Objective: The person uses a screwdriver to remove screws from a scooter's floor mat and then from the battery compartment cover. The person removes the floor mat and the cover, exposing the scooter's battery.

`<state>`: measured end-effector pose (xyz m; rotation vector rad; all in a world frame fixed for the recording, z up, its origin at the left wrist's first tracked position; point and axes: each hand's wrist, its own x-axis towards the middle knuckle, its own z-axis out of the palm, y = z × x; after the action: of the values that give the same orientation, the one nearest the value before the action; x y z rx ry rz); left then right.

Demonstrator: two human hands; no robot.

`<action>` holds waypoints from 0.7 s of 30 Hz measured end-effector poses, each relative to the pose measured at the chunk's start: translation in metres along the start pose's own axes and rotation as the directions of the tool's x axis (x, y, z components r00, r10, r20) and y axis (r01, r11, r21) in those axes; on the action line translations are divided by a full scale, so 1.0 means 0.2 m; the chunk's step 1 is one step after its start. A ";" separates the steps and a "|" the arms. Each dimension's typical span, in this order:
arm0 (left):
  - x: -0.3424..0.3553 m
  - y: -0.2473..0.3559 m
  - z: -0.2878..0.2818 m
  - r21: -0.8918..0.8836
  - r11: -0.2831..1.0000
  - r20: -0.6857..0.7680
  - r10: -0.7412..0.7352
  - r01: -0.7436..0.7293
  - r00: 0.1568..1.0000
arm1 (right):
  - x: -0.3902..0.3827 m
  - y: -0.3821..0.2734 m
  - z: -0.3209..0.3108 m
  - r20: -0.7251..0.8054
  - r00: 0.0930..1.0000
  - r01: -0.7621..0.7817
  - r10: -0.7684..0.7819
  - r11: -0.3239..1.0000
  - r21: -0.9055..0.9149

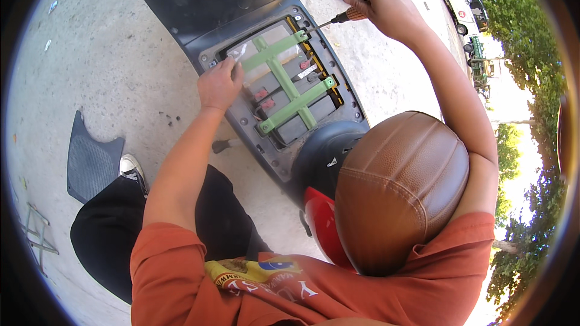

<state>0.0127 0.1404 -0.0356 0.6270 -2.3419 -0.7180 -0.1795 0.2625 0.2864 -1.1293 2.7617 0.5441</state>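
Observation:
In my right hand [386, 12] is a screwdriver [347, 16] with an orange and black handle. Its shaft points left to the right rim of the scooter's floor compartment [352, 99], near one end of a green metal bracket [284, 78]. The bracket lies across dark batteries [278, 95] with red and black terminals. My left hand [219, 86] rests at the compartment's left side with its fingers closed, covering the left end of the bracket's upper bar. Whatever those fingers pinch is hidden. A bit of clear plastic [237, 52] shows just beyond them.
The brown leather seat [402, 187] rises close under my right arm, above a red body panel [326, 229]. A dark front panel [211, 0] stands beyond the compartment. On the concrete at left lies a grey floor cover [90, 157]. Parked vehicles [468, 12] are at far right.

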 end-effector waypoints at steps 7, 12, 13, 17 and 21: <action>0.01 0.02 0.01 -0.006 1.000 0.017 -0.017 0.018 1.000 | 0.04 0.15 0.13 -0.374 0.845 0.400 -0.381 0.916 -0.030; 0.02 0.03 0.01 -0.011 1.000 0.004 0.000 0.000 1.000 | 0.03 0.17 0.11 -0.218 0.953 0.229 -0.211 0.972 0.060; 0.02 0.03 0.01 -0.007 1.000 0.006 0.000 0.000 1.000 | 0.03 0.16 0.12 -0.272 0.925 0.285 -0.264 0.958 0.041; 0.02 0.02 0.00 0.010 1.000 -0.005 0.003 -0.003 1.000 | 0.00 0.12 0.06 -0.254 0.905 0.393 -0.341 0.898 0.199; 0.02 0.02 0.01 0.014 1.000 0.021 -0.009 0.009 1.000 | 0.05 0.12 0.08 -0.141 0.972 0.189 -0.189 0.982 -0.014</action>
<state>0.0077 0.1415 -0.0329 0.6397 -2.3663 -0.7167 -0.2031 0.2779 0.2755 -1.4652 2.7263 0.4592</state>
